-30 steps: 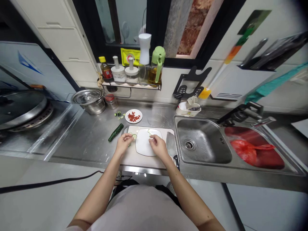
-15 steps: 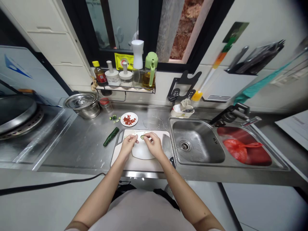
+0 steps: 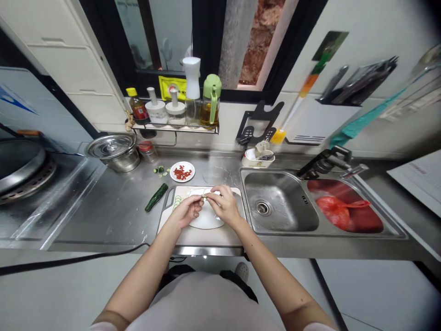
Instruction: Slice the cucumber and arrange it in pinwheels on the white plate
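Clear of the sink rim [image 3: 285, 232], over the plate [image 3: 206, 221], left fingers [image 3: 195, 199] and right fingers [image 3: 214, 199] pinch sliced cucumber [image 3: 204, 196].

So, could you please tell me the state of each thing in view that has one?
Left hand: at green slice, grip unclear
Right hand: pinching green slice
Square plate: under hands, partly hidden
Cucumber slices: cut, on cutting board
Cucumber: lying flat
Steel pot: covered
Red-lidded jar: closed
Small plate: holding red pieces
Oil bottle: partly filled
Yellow-capped bottle: closed
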Demonstrator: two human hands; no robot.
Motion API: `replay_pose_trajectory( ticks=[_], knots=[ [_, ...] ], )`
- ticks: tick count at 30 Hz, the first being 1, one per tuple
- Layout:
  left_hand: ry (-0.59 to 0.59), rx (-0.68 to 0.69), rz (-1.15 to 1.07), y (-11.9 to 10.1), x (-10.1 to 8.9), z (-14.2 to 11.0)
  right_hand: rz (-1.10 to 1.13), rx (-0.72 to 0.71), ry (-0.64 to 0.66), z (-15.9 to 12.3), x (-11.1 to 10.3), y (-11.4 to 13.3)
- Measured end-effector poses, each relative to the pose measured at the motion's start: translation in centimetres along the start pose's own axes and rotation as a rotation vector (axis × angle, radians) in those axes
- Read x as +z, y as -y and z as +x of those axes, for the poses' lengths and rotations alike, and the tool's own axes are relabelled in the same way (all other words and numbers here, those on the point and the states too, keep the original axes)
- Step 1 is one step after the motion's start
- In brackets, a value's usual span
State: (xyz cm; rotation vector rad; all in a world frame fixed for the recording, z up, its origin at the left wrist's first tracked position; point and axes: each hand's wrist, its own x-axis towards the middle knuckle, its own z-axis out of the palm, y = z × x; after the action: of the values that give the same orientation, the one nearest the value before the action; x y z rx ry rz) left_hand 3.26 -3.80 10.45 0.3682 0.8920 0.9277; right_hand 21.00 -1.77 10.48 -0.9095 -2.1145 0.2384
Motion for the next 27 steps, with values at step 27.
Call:
replay_pose_trajectory(
  ticks=[27],
  knots=[
    [-0.134, 0.499, 0.475, 0.42, 0.23, 0.13, 0.076, 0.058, 0.079, -0.12, 0.3, 0.57]
  ],
)
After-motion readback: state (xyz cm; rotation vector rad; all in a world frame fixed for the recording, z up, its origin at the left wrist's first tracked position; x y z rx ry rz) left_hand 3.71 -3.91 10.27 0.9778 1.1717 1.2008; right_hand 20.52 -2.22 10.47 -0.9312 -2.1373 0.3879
